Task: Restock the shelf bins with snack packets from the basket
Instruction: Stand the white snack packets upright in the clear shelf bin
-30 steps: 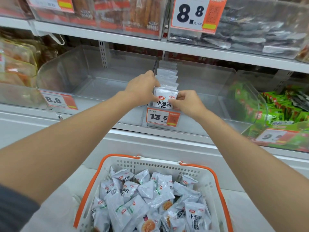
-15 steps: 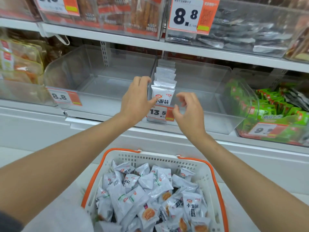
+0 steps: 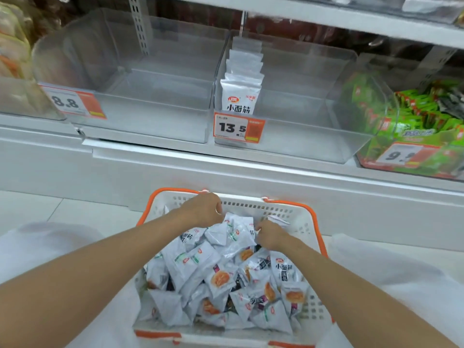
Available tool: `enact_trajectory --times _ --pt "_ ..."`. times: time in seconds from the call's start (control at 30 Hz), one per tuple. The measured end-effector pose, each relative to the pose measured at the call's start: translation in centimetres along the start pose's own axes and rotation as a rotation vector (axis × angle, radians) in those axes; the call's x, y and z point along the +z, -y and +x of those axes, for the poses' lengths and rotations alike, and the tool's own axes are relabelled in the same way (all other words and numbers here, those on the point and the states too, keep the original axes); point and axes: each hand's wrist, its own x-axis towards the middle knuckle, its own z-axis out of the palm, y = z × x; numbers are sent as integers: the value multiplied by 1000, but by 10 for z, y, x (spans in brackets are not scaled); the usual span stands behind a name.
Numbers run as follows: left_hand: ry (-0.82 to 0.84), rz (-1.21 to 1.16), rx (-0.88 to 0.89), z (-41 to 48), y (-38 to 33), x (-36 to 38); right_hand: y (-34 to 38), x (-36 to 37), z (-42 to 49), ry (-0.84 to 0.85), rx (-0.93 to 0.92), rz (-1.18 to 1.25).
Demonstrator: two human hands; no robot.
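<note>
Auditor: Moved since half a second ago?

Clerk: Both hands have been brought down from the shelf bin into the basket (image 3: pixel 283 212). The row left in the bin is unchanged.

Auditor: Hands, state?

Clerk: Left hand (image 3: pixel 203 209) is entered at the basket's far wall, with its fingers curled onto the top corner of a raised packet (image 3: pixel 233 231). Right hand (image 3: pixel 270 234) is entered just inside the basket's far right corner, with its fingers pinched on that packet's right edge.

Auditor: Stock, left to right?

Clerk:
- **Item one:** orange-toned packs (image 3: pixel 12 54), blurred, are logged far up and left of the basket.
- **Item two:** a clear bin (image 3: pixel 163 109) is logged above and left of the basket, with an 8.8 price tag (image 3: pixel 72 102) on its front.
- **Item three:** a second clear bin (image 3: pixel 308 139) is logged straight above the basket. A row of white packets (image 3: pixel 241 94) is stood upright along its left wall, and a 13.5 tag (image 3: pixel 238 128) is fixed below them.
- **Item four:** green packets (image 3: pixel 416 116) are logged above and right of the basket.
- **Item five:** loose snack packets (image 3: pixel 198 262), white with orange pictures, are heaped within the basket itself.
</note>
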Motion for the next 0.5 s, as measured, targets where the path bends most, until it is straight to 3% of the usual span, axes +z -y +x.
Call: enact_trajectory --times 0.1,0.23,0.37,0.5 --pt "58 38 -21 4 1 2 -1 31 10 175 51 43" --pt "90 78 -11 5 2 6 6 51 10 -99 8 84" --pt "112 112 -12 6 6 11 33 25 -11 -104 -89 348" --pt "142 81 -2 2 4 12 70 -29 -52 -299 -212 445"
